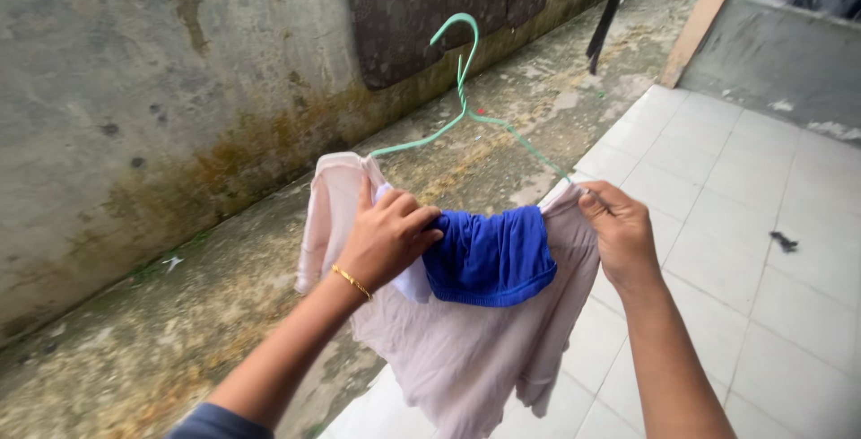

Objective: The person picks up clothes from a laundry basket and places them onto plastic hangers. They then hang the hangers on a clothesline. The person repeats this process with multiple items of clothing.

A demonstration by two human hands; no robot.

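The left hand (387, 237) is closed around the pale pink garment (457, 349) and a fold of blue cloth (491, 255) at the left shoulder of the green wire hanger (462, 89). The right hand (619, 233) pinches the garment's other shoulder against the hanger's arm. The garment hangs between them, above the tiled floor (717, 224) and beside a stained concrete wall (134, 89).

Below the grip: pale tiled floor (717, 224) at right with one small dark scrap (783, 242); mossy concrete ground (179, 331) at left.
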